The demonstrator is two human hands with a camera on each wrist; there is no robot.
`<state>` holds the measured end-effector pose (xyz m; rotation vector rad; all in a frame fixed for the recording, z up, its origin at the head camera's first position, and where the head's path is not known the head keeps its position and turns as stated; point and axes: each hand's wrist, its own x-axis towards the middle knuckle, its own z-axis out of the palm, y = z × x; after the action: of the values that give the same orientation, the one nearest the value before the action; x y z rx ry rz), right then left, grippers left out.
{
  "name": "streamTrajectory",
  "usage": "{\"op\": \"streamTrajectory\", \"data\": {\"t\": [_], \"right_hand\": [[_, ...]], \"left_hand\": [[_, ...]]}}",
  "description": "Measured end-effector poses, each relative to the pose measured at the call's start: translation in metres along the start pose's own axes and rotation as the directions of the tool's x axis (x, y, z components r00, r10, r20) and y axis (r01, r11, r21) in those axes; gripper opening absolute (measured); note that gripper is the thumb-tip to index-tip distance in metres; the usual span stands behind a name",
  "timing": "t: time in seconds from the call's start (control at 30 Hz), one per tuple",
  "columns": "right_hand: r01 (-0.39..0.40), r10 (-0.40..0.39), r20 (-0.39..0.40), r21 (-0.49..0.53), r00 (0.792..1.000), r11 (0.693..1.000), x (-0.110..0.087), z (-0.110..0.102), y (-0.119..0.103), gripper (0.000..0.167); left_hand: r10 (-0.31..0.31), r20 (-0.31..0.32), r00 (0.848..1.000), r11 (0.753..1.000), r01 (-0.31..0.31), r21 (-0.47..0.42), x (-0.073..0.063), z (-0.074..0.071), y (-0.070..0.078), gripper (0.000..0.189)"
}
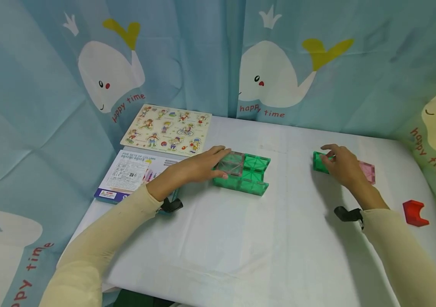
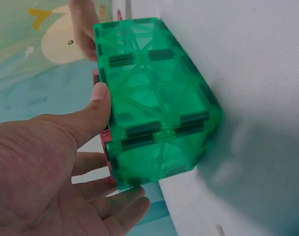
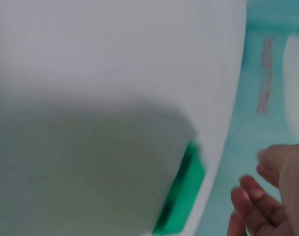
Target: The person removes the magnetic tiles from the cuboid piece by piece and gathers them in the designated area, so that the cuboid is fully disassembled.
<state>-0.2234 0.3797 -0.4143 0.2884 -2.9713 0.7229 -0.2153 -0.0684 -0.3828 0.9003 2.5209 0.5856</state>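
A box-like build of green magnetic tiles (image 1: 241,185) stands mid-table, with a clear pink tile (image 1: 231,164) on its left top. My left hand (image 1: 200,167) touches its left end. In the left wrist view, the thumb lies along the top edge of the green tiles (image 2: 154,98) and the other fingers spread loosely past the end. Farther right, my right hand (image 1: 341,165) hovers with loosely bent fingers over a green tile piece (image 1: 318,163), which has a pink tile (image 1: 368,171) at its right. The blurred right wrist view shows the fingers apart from the green piece (image 3: 183,196).
A red notched piece (image 1: 413,212) lies near the table's right edge. At the left are a picture puzzle board (image 1: 156,125) and a flat printed box (image 1: 125,172). Whale-print curtains (image 1: 210,64) hang behind and beside the white table (image 1: 241,247).
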Motion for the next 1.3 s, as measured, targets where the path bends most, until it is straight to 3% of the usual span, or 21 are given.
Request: {"op": "streamTrajectory", "data": {"t": [0.1,0.2,0.3,0.37,0.47,0.53,0.57,0.63,0.73,0.93,1.3], "right_hand": [[0.093,-0.093,-0.014,0.019,0.996,0.995,-0.011,0.007,-0.034,0.040],[0.176,-0.176,0.020,0.020,0.984,0.984,-0.024,0.015,-0.069,0.042],[0.299,-0.298,0.066,-0.011,0.952,0.954,-0.039,0.027,-0.099,0.047],[0.418,-0.414,0.078,-0.054,0.907,0.907,-0.047,0.038,-0.114,0.053],[0.591,-0.590,0.051,-0.140,0.806,0.795,-0.054,0.055,-0.127,0.065],[0.656,-0.665,0.027,-0.192,0.747,0.729,-0.056,0.064,-0.130,0.071],[0.678,-0.690,0.020,-0.213,0.723,0.704,-0.056,0.068,-0.130,0.073],[0.698,-0.718,0.010,-0.246,0.696,0.672,-0.056,0.074,-0.129,0.075],[0.711,-0.734,0.022,-0.268,0.679,0.650,-0.056,0.078,-0.126,0.078],[0.724,-0.741,0.028,-0.240,0.671,0.647,-0.056,0.080,-0.123,0.080],[0.717,-0.732,0.019,-0.221,0.681,0.661,-0.065,0.081,-0.127,0.083]], "left_hand": [[-0.001,0.004,1.000,1.000,0.001,-0.008,0.000,-0.001,0.001,0.086],[-0.005,0.004,1.000,1.000,0.005,-0.014,-0.001,-0.001,0.002,0.085],[-0.013,0.001,1.000,1.000,0.013,-0.014,-0.002,-0.002,0.002,0.085],[-0.017,0.001,1.000,1.000,0.018,-0.012,-0.002,-0.002,0.002,0.086],[-0.020,0.000,1.000,1.000,0.020,0.002,-0.003,-0.002,0.002,0.085],[-0.016,0.001,1.000,1.000,0.016,0.014,-0.002,-0.002,0.002,0.085],[-0.012,0.001,1.000,1.000,0.012,0.020,-0.001,-0.002,0.001,0.085],[-0.008,0.001,1.000,1.000,0.008,0.026,-0.001,-0.002,0.001,0.085],[-0.008,0.004,1.000,1.000,0.008,0.023,0.000,-0.002,0.001,0.085],[-0.018,0.008,1.000,1.000,0.018,0.026,-0.001,-0.001,0.002,0.084],[-0.002,0.007,1.000,1.000,0.001,0.023,-0.002,-0.003,0.004,0.084]]}}
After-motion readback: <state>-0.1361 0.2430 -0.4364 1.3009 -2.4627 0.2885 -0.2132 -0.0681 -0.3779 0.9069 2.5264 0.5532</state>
